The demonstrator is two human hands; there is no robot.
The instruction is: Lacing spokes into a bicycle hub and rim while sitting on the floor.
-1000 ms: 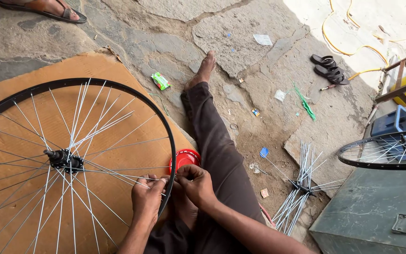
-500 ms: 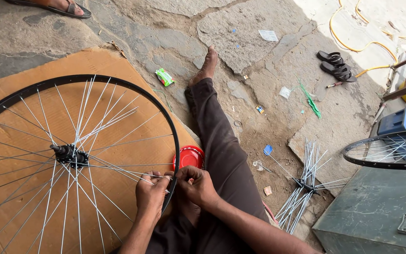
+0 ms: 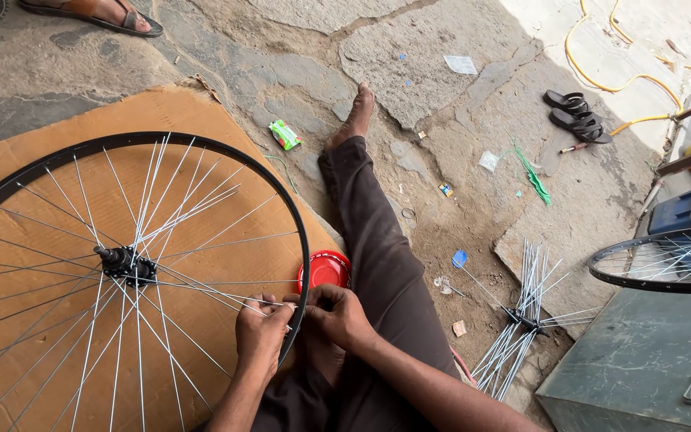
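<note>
Two hands down at the rim: left hand [image 3: 261, 332] pinching a spoke [image 3: 225, 294], right hand [image 3: 337, 314] curled shut, seemingly round the black wheel [image 3: 296, 232]. Flat on cardboard [image 3: 201, 112]. One red lid [image 3: 325, 270] beyond. Two sandals [image 3: 573, 114] farther off.

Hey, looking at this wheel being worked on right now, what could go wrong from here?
Both hands meet at the black rim: the left hand pinches a spoke while the right hand works outside the rim, so a slip might jab a finger. The red lid sits right beside the rim and could get knocked. The hub with loose spokes lies on the ground near the outstretched leg.
</note>
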